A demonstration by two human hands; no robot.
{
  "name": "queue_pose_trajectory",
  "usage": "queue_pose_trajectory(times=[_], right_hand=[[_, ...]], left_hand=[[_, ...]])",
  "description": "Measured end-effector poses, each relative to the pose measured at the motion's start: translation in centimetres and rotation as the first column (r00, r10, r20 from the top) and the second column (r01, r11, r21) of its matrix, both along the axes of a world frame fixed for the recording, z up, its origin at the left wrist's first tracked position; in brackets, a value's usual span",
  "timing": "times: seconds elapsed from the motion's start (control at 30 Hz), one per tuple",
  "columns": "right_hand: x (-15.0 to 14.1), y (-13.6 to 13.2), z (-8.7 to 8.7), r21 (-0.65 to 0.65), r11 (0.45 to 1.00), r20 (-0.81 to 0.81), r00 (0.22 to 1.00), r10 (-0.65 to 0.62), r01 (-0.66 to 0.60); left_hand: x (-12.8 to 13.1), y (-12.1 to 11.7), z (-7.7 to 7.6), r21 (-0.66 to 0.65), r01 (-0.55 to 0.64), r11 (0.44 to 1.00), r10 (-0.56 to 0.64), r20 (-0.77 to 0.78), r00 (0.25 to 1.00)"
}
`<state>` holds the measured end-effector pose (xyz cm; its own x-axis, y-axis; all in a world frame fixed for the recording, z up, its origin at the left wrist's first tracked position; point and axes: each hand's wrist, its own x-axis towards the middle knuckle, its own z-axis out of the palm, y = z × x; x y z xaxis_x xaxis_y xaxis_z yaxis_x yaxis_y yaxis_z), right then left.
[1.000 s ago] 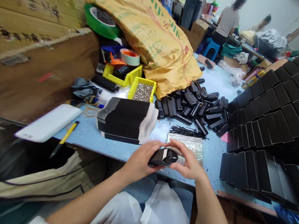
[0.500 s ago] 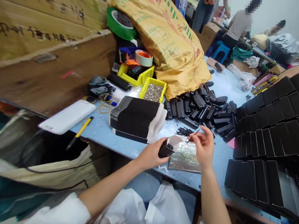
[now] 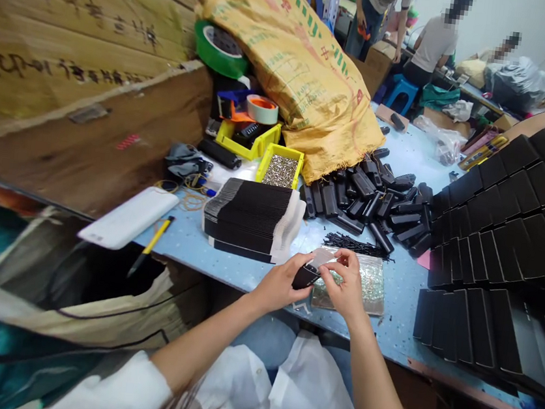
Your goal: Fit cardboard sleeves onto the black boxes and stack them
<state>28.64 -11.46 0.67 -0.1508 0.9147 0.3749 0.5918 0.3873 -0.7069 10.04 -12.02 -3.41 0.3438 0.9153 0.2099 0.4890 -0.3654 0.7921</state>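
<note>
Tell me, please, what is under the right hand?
In this view, a shiny flat packet shows beneath the right hand, lying on the blue table. Its right part is visible. The hand covers much of its middle, so anything lying there cannot be seen.

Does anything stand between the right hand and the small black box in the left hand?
Nothing visible does. The right hand is at the pale flap of the small black box, held in the left hand; the silvery packet lies below, not between.
</note>
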Motion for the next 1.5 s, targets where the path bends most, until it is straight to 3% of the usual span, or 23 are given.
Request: queue_pose_trajectory(times=[0.17,0.27,0.37,0.43,0.5,0.6,0.67,0.73,0.8,0.9,0.97,1.03,1.13,1.2,1.3,1.37,1.5], right_hand=[[1.0,0.0,2.2,0.114,0.994,0.196,0.98,-0.017,-0.006],[1.1,0.2,3.0,0.08,0.99,0.241,0.966,0.091,-0.113],[0.9,0.5,1.7,-0.029,0.996,-0.043,0.996,0.078,-0.079],[0.4,0.5,0.1,-0.174,0.982,-0.327,0.945,0.018,-0.079],[-0.3,0.3,-1.5,-0.271,0.946,-0.504,0.863,0.017,-0.177],[-1.4,-0.3,-2.5,-0.215,0.943,-0.548,0.831,0.1,-0.255],[-1.7,-0.5,-2.2,-0.164,0.954,-0.514,0.847,0.134,-0.251],[-1.7,-0.2,-1.8,-0.201,0.951,-0.507,0.856,0.104,-0.234],[-1.3,0.4,-1.8,-0.315,0.928,-0.568,0.823,-0.018,-0.197],[-0.8,1.2,-2.7,-0.485,0.849,-0.681,0.699,-0.216,-0.21],[-0.8,1.1,-3.3,-0.492,0.83,-0.717,0.663,-0.215,-0.262],[-1.0,0.6,-3.3,-0.412,0.866,-0.704,0.702,-0.105,-0.283],[-1.3,-0.4,-2.2,-0.254,0.931,-0.6,0.797,0.062,-0.263],[-1.3,-0.7,-1.3,-0.222,0.946,-0.559,0.826,0.076,-0.238],[-1.2,-0.8,-0.4,-0.246,0.935,-0.585,0.809,0.067,-0.256],[-1.4,-0.8,-0.3,-0.233,0.935,-0.582,0.808,0.087,-0.268],[-1.9,-1.1,-0.6,-0.209,0.963,-0.537,0.843,0.034,-0.173]], left_hand=[[0.4,-0.2,-0.4,0.05,0.028,0.998,-0.028,-0.008,1.0],[0.4,-0.2,-0.6,0.071,0.03,0.997,-0.029,-0.011,1.0],[0.3,-0.2,-0.6,0.099,0.013,0.995,-0.013,-0.001,1.0],[0.3,-0.1,-0.6,0.114,0.01,0.993,-0.009,-0.008,1.0],[0.2,0.0,-0.4,0.09,0.032,0.995,-0.03,-0.024,0.999],[0.1,0.1,-0.1,-0.011,0.046,0.999,-0.046,0.017,0.999],[0.0,0.1,-0.1,-0.105,0.044,0.994,-0.036,0.074,0.997],[0.0,0.1,-0.2,-0.165,0.035,0.986,-0.019,0.098,0.995],[0.0,0.2,-0.5,-0.125,0.005,0.992,0.006,0.086,0.996],[0.1,0.4,-1.0,0.051,-0.018,0.999,0.016,0.038,0.999],[0.2,0.6,-1.1,0.097,0.036,0.995,-0.034,-0.026,0.999],[0.3,0.7,-1.2,0.095,0.083,0.992,-0.077,-0.072,0.994],[0.7,0.8,-1.2,0.091,0.045,0.995,-0.042,-0.028,0.999],[1.0,0.7,-0.9,0.01,0.0,1.0,0.0,-0.009,1.0],[1.4,0.6,0.3,-0.162,-0.015,0.987,0.005,-0.06,0.998],[1.6,0.5,1.1,-0.193,-0.032,0.981,0.014,-0.093,0.996],[1.5,0.4,2.0,-0.22,-0.042,0.975,0.014,-0.127,0.992]])
